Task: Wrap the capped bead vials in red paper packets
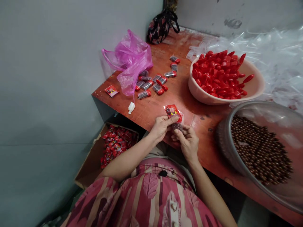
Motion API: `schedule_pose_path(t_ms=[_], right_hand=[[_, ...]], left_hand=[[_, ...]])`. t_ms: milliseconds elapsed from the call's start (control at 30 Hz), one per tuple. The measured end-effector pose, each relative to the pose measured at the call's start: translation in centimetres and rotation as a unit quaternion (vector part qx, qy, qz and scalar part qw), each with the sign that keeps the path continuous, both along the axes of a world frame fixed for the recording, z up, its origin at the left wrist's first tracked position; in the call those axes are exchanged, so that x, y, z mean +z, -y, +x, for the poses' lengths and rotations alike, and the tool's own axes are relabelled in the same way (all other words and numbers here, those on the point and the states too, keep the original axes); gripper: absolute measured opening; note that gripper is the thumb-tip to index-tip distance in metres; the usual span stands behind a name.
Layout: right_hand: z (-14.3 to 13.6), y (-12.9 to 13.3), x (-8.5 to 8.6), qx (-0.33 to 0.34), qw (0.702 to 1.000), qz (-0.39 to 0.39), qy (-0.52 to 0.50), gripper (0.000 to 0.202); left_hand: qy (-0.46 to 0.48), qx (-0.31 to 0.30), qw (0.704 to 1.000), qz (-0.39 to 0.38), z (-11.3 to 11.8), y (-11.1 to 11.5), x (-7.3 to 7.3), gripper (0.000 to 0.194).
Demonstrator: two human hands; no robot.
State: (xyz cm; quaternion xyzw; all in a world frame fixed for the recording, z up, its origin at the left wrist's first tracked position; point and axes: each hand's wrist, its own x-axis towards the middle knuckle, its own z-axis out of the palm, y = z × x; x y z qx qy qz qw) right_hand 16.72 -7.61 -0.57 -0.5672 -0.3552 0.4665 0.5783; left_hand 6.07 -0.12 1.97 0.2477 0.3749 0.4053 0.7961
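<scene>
Clock positions are taken from the packet, with 12 o'clock facing away from the wearer. Nearest is a striped pink garment (151, 195) at 6 o'clock.

The packet (171, 109) is held over the near edge of the desk (208, 126), red printed end toward 12 o'clock. The left hand (159, 127) is at 8 o'clock; its fingers grasp the packet, thumb pressed on the upper face. The right hand (189, 142) is at 5 o'clock; its fingers grip the lower end, where brown beads show. Because the fingers cover part of this end, it cannot be told whether these beads sit in a separate case.

An open carton (88, 157) stands below desk level at 8 o'clock and contains a pile of red packets (115, 142). At 4 o'clock, a grey basin (223, 138) contains loose brown balls (258, 148).

Farther out on the desk, a white tissue (131, 107) lies near 9 o'clock and a red card (111, 91) near 10. At 11 o'clock, bead-filled cases (144, 94) with red ends lie scattered; a magenta bag (134, 56) partly covers some of them. Between 1 and 2 o'clock, a pink bowl (205, 97) is heaped with red pieces (217, 75). Beyond it, at 2 o'clock, lies clear plastic (279, 60). A dark floral pouch (158, 28) rests at the far end, near 12 o'clock.
</scene>
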Motion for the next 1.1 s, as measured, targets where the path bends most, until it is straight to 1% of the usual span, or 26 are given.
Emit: schedule_pose_path(t_ms=[133,200,267,333,400,467,500,600,667,700,767,867,933,1000,1100], right_hand=[[0.2,-0.3,0.2,0.034,0.996,-0.025,-0.078,0.032],[0.3,-0.5,0.3,0.042,0.991,-0.031,-0.124,0.032],[0.2,-0.6,0.4,0.043,0.989,-0.030,-0.135,0.032],[0.1,-0.5,0.6,0.030,0.995,-0.027,-0.087,0.030],[0.0,-0.4,0.7,0.002,1.000,-0.016,-0.011,0.030],[0.0,-0.3,0.7,-0.019,0.999,-0.003,0.033,0.032],[0.1,-0.2,0.7,-0.019,0.999,-0.002,0.032,0.031],[0.3,-0.4,0.6,0.015,0.999,-0.013,-0.045,0.029],[0.3,-0.5,0.5,0.026,0.995,-0.018,-0.099,0.029],[0.2,-0.6,0.5,0.022,0.994,-0.018,-0.106,0.029],[0.0,-0.6,0.6,0.002,0.998,-0.017,-0.063,0.030],[-0.2,-0.4,0.5,-0.031,0.998,-0.008,0.047,0.032],[-0.1,-0.4,0.4,-0.037,0.996,-0.002,0.075,0.033],[0.0,-0.5,0.4,-0.029,0.998,-0.007,0.051,0.032],[0.2,-1.0,0.5,0.005,0.998,-0.022,-0.057,0.029]], left_hand=[[-0.030,-0.064,0.997,0.034,-0.5,-0.2,0.3,0.039],[-0.038,-0.071,0.995,0.052,-0.6,-0.2,0.5,0.037],[-0.046,-0.056,0.995,0.066,-0.5,-0.3,0.5,0.035],[-0.055,-0.034,0.995,0.071,-0.4,-0.5,0.5,0.033],[-0.059,-0.018,0.996,0.071,-0.2,-0.6,0.4,0.031],[-0.056,-0.022,0.996,0.068,-0.2,-0.6,0.5,0.031],[-0.050,-0.036,0.996,0.064,-0.2,-0.6,0.6,0.031],[-0.022,-0.088,0.995,0.039,-0.3,-0.6,1.1,0.036],[-0.014,-0.108,0.994,0.031,-0.4,-0.5,1.3,0.038],[-0.017,-0.110,0.993,0.033,-0.4,-0.5,1.3,0.038],[-0.035,-0.093,0.994,0.046,-0.3,-0.4,1.0,0.036],[-0.076,-0.017,0.994,0.075,0.0,-0.1,0.2,0.031],[-0.085,0.017,0.993,0.080,0.3,0.1,-0.1,0.030],[-0.070,0.011,0.995,0.063,0.5,0.3,-0.2,0.032],[-0.040,-0.027,0.998,0.034,0.4,0.5,0.2,0.035]])
